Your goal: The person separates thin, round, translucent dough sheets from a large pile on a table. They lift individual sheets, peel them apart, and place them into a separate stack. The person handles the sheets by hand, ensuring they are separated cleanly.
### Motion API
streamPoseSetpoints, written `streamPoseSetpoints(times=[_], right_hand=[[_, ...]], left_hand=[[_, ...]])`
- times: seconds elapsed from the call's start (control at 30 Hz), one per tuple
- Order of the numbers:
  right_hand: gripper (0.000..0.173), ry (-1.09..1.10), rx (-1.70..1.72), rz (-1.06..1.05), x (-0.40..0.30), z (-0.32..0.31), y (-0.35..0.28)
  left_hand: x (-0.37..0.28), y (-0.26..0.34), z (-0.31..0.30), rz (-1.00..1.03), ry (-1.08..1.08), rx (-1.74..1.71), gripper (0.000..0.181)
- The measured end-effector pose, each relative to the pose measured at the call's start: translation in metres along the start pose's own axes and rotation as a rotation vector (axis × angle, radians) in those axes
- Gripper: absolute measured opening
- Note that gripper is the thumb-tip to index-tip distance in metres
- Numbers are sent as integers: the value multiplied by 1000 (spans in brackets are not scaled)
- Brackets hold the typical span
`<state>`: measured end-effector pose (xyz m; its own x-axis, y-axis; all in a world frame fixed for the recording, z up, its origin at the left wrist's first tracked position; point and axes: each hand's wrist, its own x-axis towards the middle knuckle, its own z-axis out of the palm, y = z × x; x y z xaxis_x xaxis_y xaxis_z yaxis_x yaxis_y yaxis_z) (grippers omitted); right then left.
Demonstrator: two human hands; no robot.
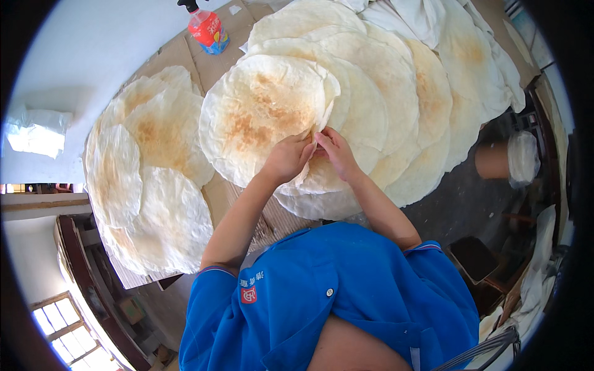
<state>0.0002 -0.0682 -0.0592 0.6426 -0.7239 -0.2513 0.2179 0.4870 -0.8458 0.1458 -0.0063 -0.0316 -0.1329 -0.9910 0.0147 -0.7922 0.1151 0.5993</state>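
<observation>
A large, thin round flatbread (264,111) with browned patches lies before me on overlapping pale rounds (394,83). At its right edge, where the sheet is folded or lifted, my left hand (288,156) and my right hand (336,150) meet, fingertips close together. Both hands pinch the thin edge between thumb and fingers. Part of the pinched edge is hidden by the fingers. Another group of thin browned rounds (160,130) lies to the left.
A red and blue spray bottle (209,32) stands beyond the rounds on cardboard (183,55). White cloth (408,21) lies at the upper right. A brown cylindrical container with plastic wrapping (494,160) is beyond the table's right edge. A dark stool (473,259) is at the lower right.
</observation>
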Motion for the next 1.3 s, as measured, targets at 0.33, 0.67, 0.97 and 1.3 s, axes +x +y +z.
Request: streamPoseSetpoints(times=[0.33,0.67,0.97,1.3], right_hand=[[25,194,-337,-230,3,-5,30],[16,266,-122,124,-21,-16,-5],[17,62,-1014,-304,2,35,-46],[26,68,-514,-76,-16,-18,-18]], left_hand=[[11,17,25,-276,297,99,22],[-19,-7,-34,-343,287,-219,29],[-11,20,-38,-211,458,39,18],[-58,-28,-65,-574,412,-360,16]])
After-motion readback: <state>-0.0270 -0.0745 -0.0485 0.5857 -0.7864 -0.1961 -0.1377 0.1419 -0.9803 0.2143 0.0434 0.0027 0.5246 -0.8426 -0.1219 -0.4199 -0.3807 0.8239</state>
